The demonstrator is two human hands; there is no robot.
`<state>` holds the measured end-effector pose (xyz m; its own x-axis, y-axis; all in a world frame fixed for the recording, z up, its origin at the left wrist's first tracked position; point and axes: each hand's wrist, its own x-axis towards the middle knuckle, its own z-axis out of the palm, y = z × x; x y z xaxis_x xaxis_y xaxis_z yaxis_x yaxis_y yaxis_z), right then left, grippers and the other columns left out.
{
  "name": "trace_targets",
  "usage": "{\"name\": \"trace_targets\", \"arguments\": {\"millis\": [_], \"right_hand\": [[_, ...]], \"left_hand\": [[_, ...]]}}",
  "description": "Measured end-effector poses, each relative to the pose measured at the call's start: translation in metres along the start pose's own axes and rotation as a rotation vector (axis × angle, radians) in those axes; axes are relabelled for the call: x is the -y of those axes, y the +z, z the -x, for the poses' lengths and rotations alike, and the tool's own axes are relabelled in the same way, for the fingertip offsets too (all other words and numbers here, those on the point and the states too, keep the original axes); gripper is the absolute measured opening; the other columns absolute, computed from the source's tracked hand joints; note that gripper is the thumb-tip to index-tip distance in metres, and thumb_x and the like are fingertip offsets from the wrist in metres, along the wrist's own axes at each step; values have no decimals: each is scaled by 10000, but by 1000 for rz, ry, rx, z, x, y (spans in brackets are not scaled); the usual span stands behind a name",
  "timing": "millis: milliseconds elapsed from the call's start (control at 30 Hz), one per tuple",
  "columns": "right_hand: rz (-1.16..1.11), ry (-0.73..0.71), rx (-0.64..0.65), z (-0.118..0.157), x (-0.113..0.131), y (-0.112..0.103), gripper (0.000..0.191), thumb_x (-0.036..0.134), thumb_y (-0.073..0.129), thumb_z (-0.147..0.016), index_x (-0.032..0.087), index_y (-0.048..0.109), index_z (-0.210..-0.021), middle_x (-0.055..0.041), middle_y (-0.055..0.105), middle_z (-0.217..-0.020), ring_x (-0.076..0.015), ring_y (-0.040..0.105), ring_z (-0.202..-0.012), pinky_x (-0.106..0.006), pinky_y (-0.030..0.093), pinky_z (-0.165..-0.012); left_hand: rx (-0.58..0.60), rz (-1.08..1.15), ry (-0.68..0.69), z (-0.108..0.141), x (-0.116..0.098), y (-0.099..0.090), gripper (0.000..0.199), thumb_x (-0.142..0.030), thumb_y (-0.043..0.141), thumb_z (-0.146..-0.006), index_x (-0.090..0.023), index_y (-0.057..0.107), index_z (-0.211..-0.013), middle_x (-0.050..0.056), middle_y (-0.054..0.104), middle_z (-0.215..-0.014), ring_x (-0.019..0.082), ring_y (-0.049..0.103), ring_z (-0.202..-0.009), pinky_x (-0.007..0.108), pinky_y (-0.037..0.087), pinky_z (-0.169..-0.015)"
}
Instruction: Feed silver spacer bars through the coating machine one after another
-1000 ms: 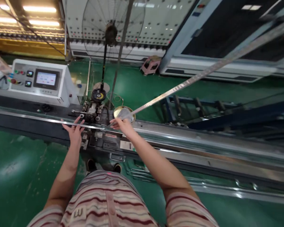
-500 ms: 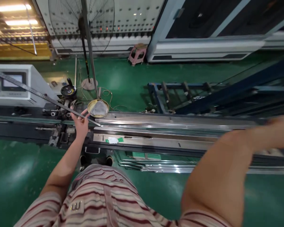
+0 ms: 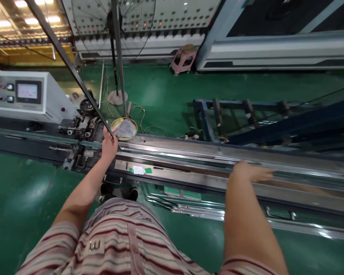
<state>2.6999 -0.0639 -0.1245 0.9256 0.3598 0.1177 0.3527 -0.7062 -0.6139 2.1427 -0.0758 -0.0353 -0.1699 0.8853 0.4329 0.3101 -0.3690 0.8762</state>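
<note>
My left hand (image 3: pixel 110 145) is closed around the lower end of a long thin dark strip (image 3: pixel 71 68), which slants up to the upper left. Just right of that hand sits a round yellow-rimmed dish (image 3: pixel 135 134) with grey material in it. My right hand (image 3: pixel 253 172) reaches over the long metal rail bench (image 3: pixel 172 176), its fingers stretched out and slightly blurred, with nothing seen in them. A white label with green ends (image 3: pixel 139 170) lies on the near rail of the bench.
A control box with a screen (image 3: pixel 28 91) and a clamp mechanism (image 3: pixel 80 128) stand at the left. Beyond the bench are a fan stand (image 3: pixel 117 97), a pink stool (image 3: pixel 183 60) and a blue frame (image 3: pixel 203 118). Metal profiles (image 3: pixel 206 212) lie below the near edge.
The strip in my left hand now slants more steeply, and that hand has closed further. My right hand has come inward from the far right. The view has shifted to the right.
</note>
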Motion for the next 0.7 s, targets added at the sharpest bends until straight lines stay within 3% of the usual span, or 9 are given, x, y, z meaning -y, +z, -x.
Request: {"name": "trace_targets", "arguments": {"millis": [67,100,233,333,500,700], "right_hand": [[95,244,87,35,12,15,1000,316,705,-760,-18,242,-1581,-435,294,-1473,-452,298,-1465,-618,280,-1153],[139,258,142,54,17,21,974,344,727,-754,13,310,-1570,-418,288,-1504,-447,258,-1489,-633,247,-1163],[273,-63,245,128,27,38,668,395,584,-878,46,537,-1447,-366,278,-1572,-412,149,-1538,-690,135,-1169],[355,-244,239,176,34,47,600,418,495,-925,45,610,-1382,-320,320,-1585,-406,157,-1534,-678,166,-1164],[381,-403,281,263,67,59,597,455,423,-944,48,670,-1305,-321,515,-1444,-416,297,-1471,-682,248,-1120],[390,-443,268,381,122,78,568,431,384,-937,40,711,-1188,-314,631,-1294,-398,400,-1415,-706,283,-1096]], "left_hand": [[-22,-23,-8,-6,7,-26,814,-147,571,-920,-267,160,-1613,155,639,-1353,221,708,-1110,383,551,-1003],[-28,-40,-10,-9,11,-41,814,-141,577,-912,-272,178,-1609,150,637,-1359,219,708,-1108,384,551,-1007],[-1,-138,12,-21,33,-107,788,-127,550,-909,-272,208,-1604,145,612,-1403,219,694,-1141,397,535,-1041],[-4,-165,34,-33,54,-162,773,-132,553,-905,-250,231,-1598,155,604,-1410,226,685,-1156,392,531,-1046],[-59,-203,24,-55,86,-262,762,-130,517,-923,-236,182,-1599,154,616,-1390,211,691,-1136,359,545,-1012],[-86,-248,-24,-81,126,-376,746,-106,527,-906,-240,230,-1578,142,623,-1383,203,693,-1126,344,536,-1013]]}}
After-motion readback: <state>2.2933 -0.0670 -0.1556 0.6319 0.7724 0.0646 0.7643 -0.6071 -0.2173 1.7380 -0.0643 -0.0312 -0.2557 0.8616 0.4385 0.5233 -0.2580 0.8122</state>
